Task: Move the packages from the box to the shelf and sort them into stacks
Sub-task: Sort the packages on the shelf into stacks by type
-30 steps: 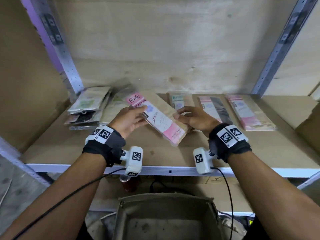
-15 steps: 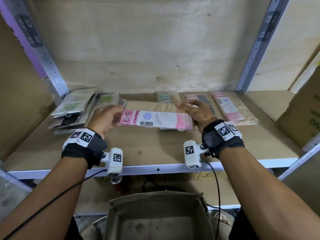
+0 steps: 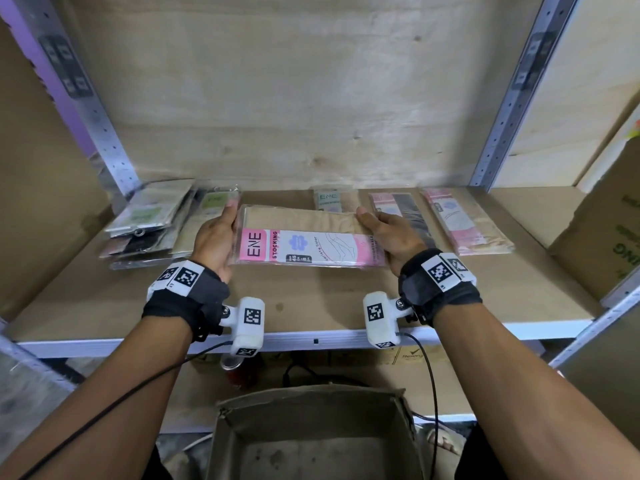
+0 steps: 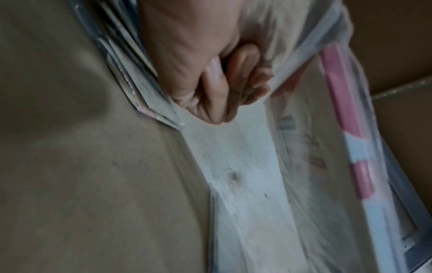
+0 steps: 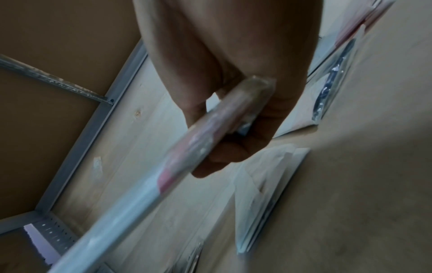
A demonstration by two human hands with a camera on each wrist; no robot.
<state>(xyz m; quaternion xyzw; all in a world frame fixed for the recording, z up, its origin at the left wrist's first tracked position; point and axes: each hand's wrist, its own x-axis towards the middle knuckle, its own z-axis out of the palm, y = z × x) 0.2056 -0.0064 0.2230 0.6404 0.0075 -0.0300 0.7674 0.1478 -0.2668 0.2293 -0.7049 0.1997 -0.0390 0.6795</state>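
Pink stocking package (image 3: pixel 304 244) is grasped at both ends by left grip (image 3: pixel 216 242) and right grip (image 3: pixel 389 233), above the shelf (image 3: pixel 311 306).

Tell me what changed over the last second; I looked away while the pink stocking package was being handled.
The pink stocking package was turned from a diagonal tilt to lie crosswise, level between both hands. The left hand and right hand kept their grip on its two ends, nothing let go. The stacks on the shelf stayed as they were.
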